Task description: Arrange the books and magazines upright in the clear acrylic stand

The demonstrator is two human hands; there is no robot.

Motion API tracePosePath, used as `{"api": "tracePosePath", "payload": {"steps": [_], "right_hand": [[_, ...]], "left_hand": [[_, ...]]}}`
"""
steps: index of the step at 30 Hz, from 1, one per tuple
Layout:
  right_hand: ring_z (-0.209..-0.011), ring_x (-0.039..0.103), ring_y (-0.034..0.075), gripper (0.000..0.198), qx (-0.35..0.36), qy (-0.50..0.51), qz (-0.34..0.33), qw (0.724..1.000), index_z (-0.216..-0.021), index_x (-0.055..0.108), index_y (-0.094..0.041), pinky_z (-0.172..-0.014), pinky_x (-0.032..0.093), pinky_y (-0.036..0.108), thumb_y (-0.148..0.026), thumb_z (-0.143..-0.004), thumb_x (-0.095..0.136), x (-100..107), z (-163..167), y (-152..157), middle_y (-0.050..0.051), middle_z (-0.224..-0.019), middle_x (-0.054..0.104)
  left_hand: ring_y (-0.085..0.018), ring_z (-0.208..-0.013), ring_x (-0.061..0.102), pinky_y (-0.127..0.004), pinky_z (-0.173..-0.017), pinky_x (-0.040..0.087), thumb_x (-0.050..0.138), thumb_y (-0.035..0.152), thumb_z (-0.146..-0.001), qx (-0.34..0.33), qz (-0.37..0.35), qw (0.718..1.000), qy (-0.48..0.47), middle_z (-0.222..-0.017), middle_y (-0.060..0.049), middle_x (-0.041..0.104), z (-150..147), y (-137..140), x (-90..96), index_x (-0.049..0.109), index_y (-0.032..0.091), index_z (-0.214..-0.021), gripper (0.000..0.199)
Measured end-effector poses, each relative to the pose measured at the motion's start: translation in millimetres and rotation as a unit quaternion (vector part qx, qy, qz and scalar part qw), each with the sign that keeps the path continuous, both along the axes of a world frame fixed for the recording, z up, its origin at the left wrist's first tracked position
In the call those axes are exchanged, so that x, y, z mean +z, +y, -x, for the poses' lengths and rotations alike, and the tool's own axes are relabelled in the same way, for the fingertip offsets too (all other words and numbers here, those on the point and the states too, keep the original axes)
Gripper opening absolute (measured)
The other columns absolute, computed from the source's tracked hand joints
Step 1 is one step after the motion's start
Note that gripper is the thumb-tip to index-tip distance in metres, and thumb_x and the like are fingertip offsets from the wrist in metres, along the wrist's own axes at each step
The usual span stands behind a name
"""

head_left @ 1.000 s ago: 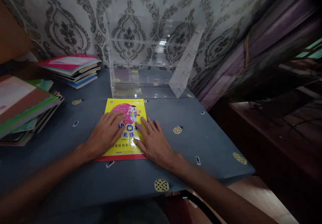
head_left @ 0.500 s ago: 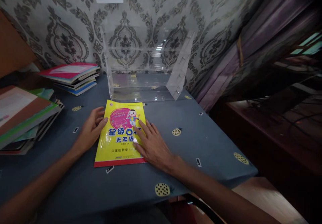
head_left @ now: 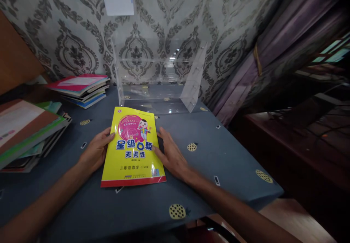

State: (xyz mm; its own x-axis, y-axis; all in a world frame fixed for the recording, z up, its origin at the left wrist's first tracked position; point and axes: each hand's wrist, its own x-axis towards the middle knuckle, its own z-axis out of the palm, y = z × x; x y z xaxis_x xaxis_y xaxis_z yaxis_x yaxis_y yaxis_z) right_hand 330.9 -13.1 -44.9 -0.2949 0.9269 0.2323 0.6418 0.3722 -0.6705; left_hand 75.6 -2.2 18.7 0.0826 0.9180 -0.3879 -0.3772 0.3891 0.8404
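Note:
A yellow workbook [head_left: 133, 144] with a red bottom strip, a pink circle and a cartoon child on its cover is face up in front of me. My left hand [head_left: 95, 150] grips its left edge, thumb on the cover and fingers hidden beneath. At the opposite edge is my right hand [head_left: 173, 155], its thumb over the cover and its fingers along or behind the side. The workbook's surface bends slightly, and I cannot tell whether it is fully off the table.
Behind the workbook stands a clear acrylic rack [head_left: 191, 86] against the patterned wall. Two piles, a pink-topped book stack [head_left: 84, 86] and a brown-topped book stack [head_left: 22, 130], are at left. The blue tablecloth [head_left: 224, 155] ends on the right near a purple curtain [head_left: 240, 79].
My right hand has slid off the cover to the workbook's right edge. The left hand has closed on the left edge. The view has tilted slightly upward.

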Motion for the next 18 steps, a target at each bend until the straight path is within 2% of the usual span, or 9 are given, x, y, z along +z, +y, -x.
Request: {"api": "tracePosePath", "payload": {"steps": [3,7,10,12,14,16,18], "right_hand": [[-0.135,0.054,0.033,0.072,-0.015,0.091,0.048,0.995,-0.159,0.024,-0.02,-0.105,0.05,0.056,-0.037,-0.096,0.053,2,2,9,0.02,-0.151,0.051],[-0.124,0.063,0.032,0.066,-0.037,0.223,0.128,0.966,-0.15,0.04,-0.02,-0.094,0.056,0.05,-0.037,-0.089,0.062,4,7,24,0.02,-0.145,0.057],[-0.103,0.072,0.029,0.058,0.014,0.308,0.193,0.932,-0.133,0.058,-0.019,-0.088,0.058,0.047,-0.048,-0.084,0.07,10,10,35,0.015,-0.121,0.072],[-0.088,0.073,0.024,0.053,0.056,0.349,0.225,0.908,-0.118,0.067,-0.019,-0.08,0.058,0.042,-0.054,-0.079,0.074,16,11,42,0.01,-0.105,0.075],[-0.077,0.07,0.02,0.048,0.072,0.373,0.252,0.89,-0.106,0.071,-0.018,-0.064,0.054,0.031,-0.055,-0.076,0.078,22,12,47,0.008,-0.092,0.076],[-0.068,0.066,0.016,0.047,0.066,0.395,0.271,0.875,-0.1,0.07,-0.017,-0.05,0.043,0.022,-0.053,-0.071,0.083,27,12,49,0.007,-0.085,0.075],[-0.064,0.065,0.015,0.049,0.062,0.424,0.278,0.86,-0.099,0.068,-0.018,-0.043,0.036,0.019,-0.052,-0.069,0.085,32,13,50,0.006,-0.082,0.075]], "left_hand": [[-0.029,-0.075,0.078,-0.036,-0.061,0.067,0.072,0.012,-0.08,-0.004,-0.01,1.0,-0.019,-0.093,-0.014,0.079,2,0,-1.5,0.055,0.012,-0.135,0.057],[-0.03,-0.079,0.078,-0.036,-0.064,0.067,0.081,0.016,-0.073,-0.002,-0.032,0.999,-0.042,-0.095,-0.012,0.079,6,0,-2.1,0.056,0.015,-0.134,0.065],[-0.03,-0.08,0.078,-0.035,-0.065,0.066,0.087,0.019,-0.068,-0.003,-0.041,0.998,-0.05,-0.094,-0.011,0.079,8,0,0.8,0.057,0.016,-0.133,0.072],[-0.029,-0.078,0.078,-0.035,-0.065,0.066,0.09,0.02,-0.065,0.001,-0.041,0.998,-0.054,-0.093,-0.009,0.079,8,0,3.4,0.058,0.017,-0.13,0.072],[-0.028,-0.077,0.077,-0.033,-0.063,0.065,0.091,0.02,-0.064,0.01,-0.05,0.997,-0.06,-0.093,-0.008,0.079,8,0,5.8,0.061,0.018,-0.125,0.068],[-0.028,-0.077,0.077,-0.031,-0.062,0.064,0.09,0.019,-0.064,0.026,-0.066,0.995,-0.064,-0.093,-0.008,0.079,8,0,8.0,0.063,0.018,-0.119,0.062],[-0.026,-0.076,0.077,-0.03,-0.061,0.064,0.087,0.017,-0.066,0.048,-0.07,0.994,-0.064,-0.092,-0.007,0.079,7,0,10.1,0.064,0.018,-0.117,0.056]]}}
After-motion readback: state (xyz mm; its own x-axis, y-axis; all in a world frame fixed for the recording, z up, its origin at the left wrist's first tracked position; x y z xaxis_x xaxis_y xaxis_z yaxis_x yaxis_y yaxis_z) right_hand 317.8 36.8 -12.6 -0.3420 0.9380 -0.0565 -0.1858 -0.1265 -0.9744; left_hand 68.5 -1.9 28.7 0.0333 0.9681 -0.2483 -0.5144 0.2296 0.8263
